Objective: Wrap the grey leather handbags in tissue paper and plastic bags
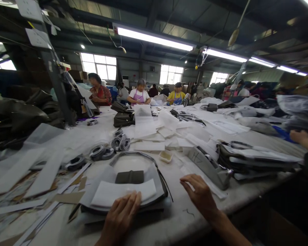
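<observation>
My left hand [123,212] lies with outstretched fingers on a white foam sheet [125,194]. Under the sheet is a grey handbag [89,196] lying flat, its wrapped handle [133,154] arching away from me. A dark olive flap piece [129,177] shows just beyond the foam. To the right, my right hand [199,194] is held over the table with loosely bent fingers and a gap to the thumb; nothing shows in it. Near it lie a grey box-shaped piece [207,169] with handwriting and a small white dish [166,156].
Wrapped coiled straps [100,152] lie beyond the bag, with white sheets [145,126] behind. Paper strips and scraps [41,205] cover the left side. Stacked bags [254,157] stand right. Another person's hand [299,136] is at far right; several people work across the table [184,225].
</observation>
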`<state>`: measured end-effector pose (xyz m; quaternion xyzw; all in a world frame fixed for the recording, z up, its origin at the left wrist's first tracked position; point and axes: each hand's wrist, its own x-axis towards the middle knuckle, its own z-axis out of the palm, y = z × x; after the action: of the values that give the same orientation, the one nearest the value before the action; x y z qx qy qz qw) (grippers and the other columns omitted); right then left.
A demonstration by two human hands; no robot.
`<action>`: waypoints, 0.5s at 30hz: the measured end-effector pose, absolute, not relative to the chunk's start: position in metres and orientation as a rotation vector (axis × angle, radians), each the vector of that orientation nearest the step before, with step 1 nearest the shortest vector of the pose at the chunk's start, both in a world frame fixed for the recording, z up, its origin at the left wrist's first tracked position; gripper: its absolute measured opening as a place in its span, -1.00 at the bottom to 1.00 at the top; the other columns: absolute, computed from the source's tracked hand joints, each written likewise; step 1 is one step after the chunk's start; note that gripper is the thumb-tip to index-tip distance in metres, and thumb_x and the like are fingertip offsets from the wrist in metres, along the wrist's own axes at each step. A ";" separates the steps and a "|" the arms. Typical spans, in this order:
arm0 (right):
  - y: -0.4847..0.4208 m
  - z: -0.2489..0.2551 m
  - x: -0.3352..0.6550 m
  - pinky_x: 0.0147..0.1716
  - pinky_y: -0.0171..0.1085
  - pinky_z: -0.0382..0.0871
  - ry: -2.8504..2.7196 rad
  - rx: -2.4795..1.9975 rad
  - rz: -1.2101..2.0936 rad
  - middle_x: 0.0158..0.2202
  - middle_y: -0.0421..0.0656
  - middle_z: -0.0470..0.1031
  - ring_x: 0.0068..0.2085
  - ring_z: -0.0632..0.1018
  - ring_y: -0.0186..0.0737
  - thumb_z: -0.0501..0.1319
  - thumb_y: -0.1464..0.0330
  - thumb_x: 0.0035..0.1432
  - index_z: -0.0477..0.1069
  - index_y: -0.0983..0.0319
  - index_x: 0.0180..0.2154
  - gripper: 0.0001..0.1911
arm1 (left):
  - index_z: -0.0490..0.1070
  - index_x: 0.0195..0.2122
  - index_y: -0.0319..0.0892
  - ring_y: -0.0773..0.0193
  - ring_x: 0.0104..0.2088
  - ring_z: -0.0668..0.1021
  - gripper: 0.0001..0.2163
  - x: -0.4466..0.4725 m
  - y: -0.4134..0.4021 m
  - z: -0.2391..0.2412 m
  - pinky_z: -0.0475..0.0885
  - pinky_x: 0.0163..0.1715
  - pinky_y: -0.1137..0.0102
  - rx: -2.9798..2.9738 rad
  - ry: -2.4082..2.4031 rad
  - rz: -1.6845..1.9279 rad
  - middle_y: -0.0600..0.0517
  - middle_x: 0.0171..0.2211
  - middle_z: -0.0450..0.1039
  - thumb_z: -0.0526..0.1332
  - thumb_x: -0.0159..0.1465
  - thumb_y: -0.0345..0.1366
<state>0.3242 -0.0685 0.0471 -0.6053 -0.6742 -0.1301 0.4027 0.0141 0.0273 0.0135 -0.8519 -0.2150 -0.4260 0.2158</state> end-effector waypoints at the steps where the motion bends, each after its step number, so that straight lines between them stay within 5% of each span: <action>1: -0.073 0.042 0.344 -0.16 -0.16 0.36 -1.672 -1.663 -0.289 -0.30 -0.14 0.58 -0.24 0.57 -0.13 0.19 0.34 0.29 0.52 0.16 -0.27 -0.87 | 0.46 0.07 -0.14 0.23 -0.07 0.54 -0.64 0.013 0.027 0.015 0.28 0.00 0.34 -2.368 -0.591 -1.151 -0.04 -0.09 0.57 -0.10 0.46 -0.41; 7: -0.103 0.011 0.413 -0.08 -0.15 0.42 -1.519 -2.167 0.084 -0.24 -0.09 0.59 -0.16 0.58 -0.06 0.22 0.27 0.08 0.59 0.17 -0.28 -0.79 | 0.45 0.10 -0.09 0.22 -0.06 0.52 -0.63 0.014 0.022 0.013 0.26 0.01 0.32 -2.401 -0.648 -1.186 -0.02 -0.07 0.56 -0.11 0.48 -0.38; 15: -0.113 0.016 0.393 -0.15 -0.10 0.43 -1.720 -2.014 -0.264 -0.25 -0.04 0.60 -0.20 0.60 0.00 0.12 0.22 0.19 0.50 0.12 -0.43 -0.76 | 0.46 0.05 -0.06 0.21 -0.02 0.49 -0.66 0.013 0.015 0.014 0.28 -0.03 0.32 -2.424 -0.720 -1.086 -0.02 -0.01 0.51 -0.09 0.48 -0.36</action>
<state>0.3928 -0.1126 0.0159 -0.7350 -0.6276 -0.0965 0.2378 0.0135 0.0154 0.0138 -0.8641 -0.2567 -0.3872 0.1936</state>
